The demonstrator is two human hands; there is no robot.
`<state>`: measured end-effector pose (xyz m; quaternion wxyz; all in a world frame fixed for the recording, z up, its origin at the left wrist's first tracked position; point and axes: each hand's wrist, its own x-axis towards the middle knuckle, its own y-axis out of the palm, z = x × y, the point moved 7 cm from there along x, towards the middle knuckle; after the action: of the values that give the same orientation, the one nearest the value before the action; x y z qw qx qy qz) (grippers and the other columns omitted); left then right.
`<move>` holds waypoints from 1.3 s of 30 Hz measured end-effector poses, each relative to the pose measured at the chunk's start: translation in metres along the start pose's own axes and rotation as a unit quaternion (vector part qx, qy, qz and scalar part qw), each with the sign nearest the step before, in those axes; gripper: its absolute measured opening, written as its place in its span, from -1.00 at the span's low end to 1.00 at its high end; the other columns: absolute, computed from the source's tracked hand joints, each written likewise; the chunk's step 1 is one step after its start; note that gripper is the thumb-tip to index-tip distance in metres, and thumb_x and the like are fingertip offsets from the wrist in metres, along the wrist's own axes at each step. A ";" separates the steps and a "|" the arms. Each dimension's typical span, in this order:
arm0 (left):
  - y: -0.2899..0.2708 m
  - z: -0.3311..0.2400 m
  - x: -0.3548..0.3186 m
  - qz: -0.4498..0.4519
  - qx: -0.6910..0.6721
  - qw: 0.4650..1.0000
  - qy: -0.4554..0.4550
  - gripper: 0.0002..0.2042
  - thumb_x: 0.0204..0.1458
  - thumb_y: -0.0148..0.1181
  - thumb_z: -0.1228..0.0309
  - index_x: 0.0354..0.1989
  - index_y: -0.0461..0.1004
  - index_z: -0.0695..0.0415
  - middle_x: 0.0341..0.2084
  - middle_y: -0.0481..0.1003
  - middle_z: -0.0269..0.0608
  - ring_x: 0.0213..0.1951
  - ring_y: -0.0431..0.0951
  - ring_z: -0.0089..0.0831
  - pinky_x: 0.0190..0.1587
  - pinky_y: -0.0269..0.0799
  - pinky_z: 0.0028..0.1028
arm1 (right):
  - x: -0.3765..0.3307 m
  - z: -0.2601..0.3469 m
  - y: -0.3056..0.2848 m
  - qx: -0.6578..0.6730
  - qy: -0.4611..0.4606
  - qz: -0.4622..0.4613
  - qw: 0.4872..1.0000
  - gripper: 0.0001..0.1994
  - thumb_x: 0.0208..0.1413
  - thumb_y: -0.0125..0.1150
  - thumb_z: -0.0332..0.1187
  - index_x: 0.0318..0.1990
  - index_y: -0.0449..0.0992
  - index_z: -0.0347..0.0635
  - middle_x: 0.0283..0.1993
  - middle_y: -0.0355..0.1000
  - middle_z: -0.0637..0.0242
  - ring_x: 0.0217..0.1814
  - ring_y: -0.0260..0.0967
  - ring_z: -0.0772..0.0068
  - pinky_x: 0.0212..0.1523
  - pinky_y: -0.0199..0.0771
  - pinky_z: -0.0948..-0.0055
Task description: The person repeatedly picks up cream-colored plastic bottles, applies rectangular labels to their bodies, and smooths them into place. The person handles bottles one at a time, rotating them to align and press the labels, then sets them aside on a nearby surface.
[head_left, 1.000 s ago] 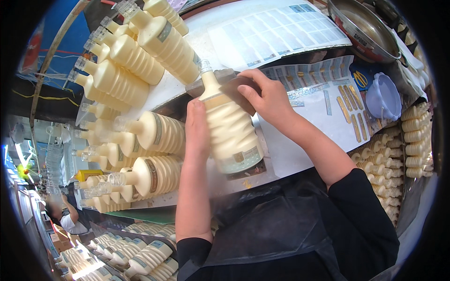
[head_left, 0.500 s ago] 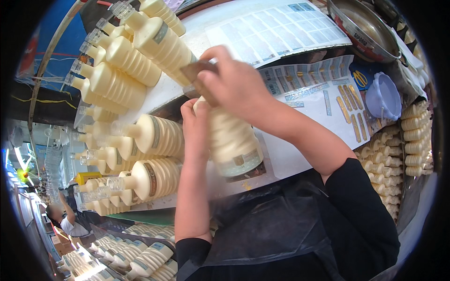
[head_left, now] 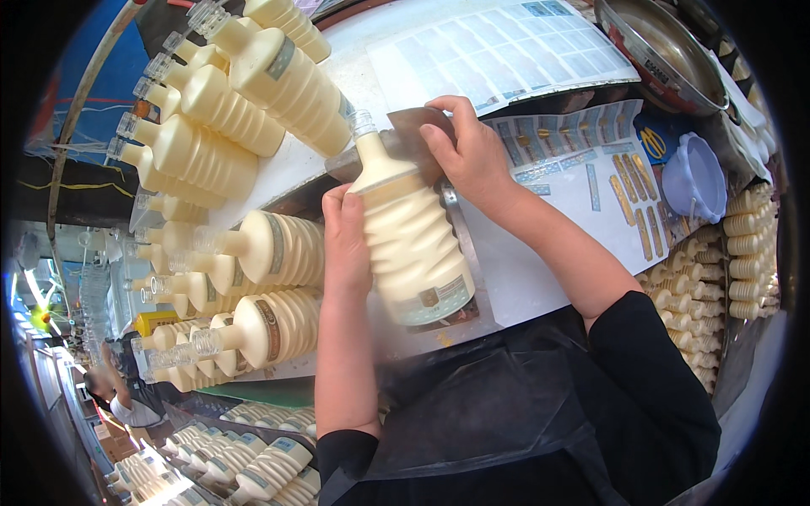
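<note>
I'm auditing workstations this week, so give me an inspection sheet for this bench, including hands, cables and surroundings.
Surface: white worktop, partly covered by sheets of labels.
Items in hand: ribbed cream bottle, neck pointing away from the wearer; thin brown plate near its shoulder.
Clutter: gold strips, lilac bucket and metal pan at right.
Hands: left hand touches the bottle's side; right hand grips the plate.
Cables: thin yellow cord at left; whether electrical is unclear.
Surroundings: stacked bottles at right; another person in the background at left.
</note>
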<state>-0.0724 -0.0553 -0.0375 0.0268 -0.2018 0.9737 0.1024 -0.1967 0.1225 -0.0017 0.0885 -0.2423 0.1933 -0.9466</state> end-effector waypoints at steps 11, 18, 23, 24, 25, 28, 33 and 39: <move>-0.007 -0.009 0.000 0.003 0.035 0.999 0.026 -0.64 0.50 -0.22 0.17 0.20 0.29 0.20 0.01 0.46 -0.20 0.01 0.46 -0.50 0.13 0.40 -0.42 | -0.006 0.009 -0.016 0.098 0.000 -0.023 0.995 -0.67 0.30 0.19 -0.23 0.12 0.39 -0.14 -0.22 0.59 -0.04 -0.19 0.58 -0.11 -0.16 0.53 0.13; 0.015 -0.019 -0.010 -0.008 -0.013 1.000 0.004 -0.69 0.47 -0.14 0.29 0.24 0.33 0.15 0.03 0.49 -0.18 0.01 0.51 -0.50 0.09 0.47 -0.43 | -0.040 0.026 -0.035 0.114 0.024 0.044 0.992 -0.77 0.28 0.24 -0.45 0.06 0.53 -0.25 -0.11 0.62 0.26 -0.09 0.56 0.55 -0.07 0.55 0.52; -0.001 -0.010 -0.006 -0.037 -0.037 0.998 0.039 -0.66 0.48 -0.16 0.28 0.25 0.33 0.22 0.03 0.53 -0.12 0.04 0.55 -0.44 0.13 0.50 -0.40 | -0.102 0.084 -0.046 0.102 -0.039 0.114 0.987 -0.79 0.17 0.33 -0.51 -0.04 0.60 -0.23 -0.26 0.61 0.26 -0.28 0.60 0.44 -0.27 0.57 0.47; -0.003 -0.012 -0.009 -0.053 -0.034 0.997 0.049 -0.65 0.49 -0.18 0.28 0.25 0.33 0.24 0.04 0.53 -0.09 0.06 0.56 -0.40 0.15 0.50 -0.38 | -0.114 0.093 -0.040 0.094 -0.037 0.158 0.982 -0.79 0.14 0.35 -0.50 -0.05 0.60 -0.22 -0.34 0.60 0.25 -0.36 0.60 0.39 -0.34 0.56 0.45; -0.004 -0.012 -0.014 -0.080 -0.038 0.995 0.046 -0.63 0.48 -0.16 0.25 0.27 0.32 0.25 0.02 0.50 -0.12 0.03 0.52 -0.40 0.17 0.44 -0.36 | -0.122 0.101 -0.036 0.053 -0.090 0.157 0.982 -0.78 0.11 0.37 -0.47 -0.08 0.59 -0.20 -0.43 0.57 0.19 -0.46 0.58 0.27 -0.41 0.53 0.39; -0.004 -0.023 -0.042 -0.123 0.113 0.985 0.048 -0.59 0.46 -0.11 0.21 0.30 0.30 0.25 -0.04 0.45 -0.19 0.01 0.45 -0.39 0.20 0.35 -0.35 | -0.135 0.086 -0.038 -0.037 -0.078 0.131 0.988 -0.78 0.13 0.36 -0.41 -0.07 0.56 -0.16 -0.45 0.55 0.13 -0.47 0.58 0.17 -0.42 0.53 0.33; -0.006 -0.003 -0.094 -0.120 0.302 0.936 0.137 -0.41 0.35 -0.02 0.16 0.39 0.12 0.34 0.05 0.41 0.02 0.06 0.41 -0.28 0.19 0.31 -0.30 | -0.150 0.048 -0.051 -0.024 0.036 0.100 0.994 -0.80 0.19 0.31 -0.33 -0.06 0.54 -0.11 -0.52 0.52 0.15 -0.51 0.55 0.15 -0.46 0.49 0.27; 0.005 0.013 -0.096 -0.080 0.143 0.978 0.127 -0.46 0.37 -0.04 0.26 0.39 0.10 0.36 0.24 0.35 0.15 0.25 0.38 -0.22 0.33 0.22 -0.26 | -0.168 0.015 -0.051 -0.013 0.075 0.039 0.996 -0.78 0.21 0.32 -0.32 -0.04 0.53 -0.12 -0.61 0.38 0.27 -0.60 0.36 0.30 -0.51 0.35 0.35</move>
<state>0.0144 -0.0112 -0.0399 -0.0604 -0.2846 0.9544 -0.0669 -0.0470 0.2083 -0.0400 0.1075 -0.1641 0.2206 -0.9554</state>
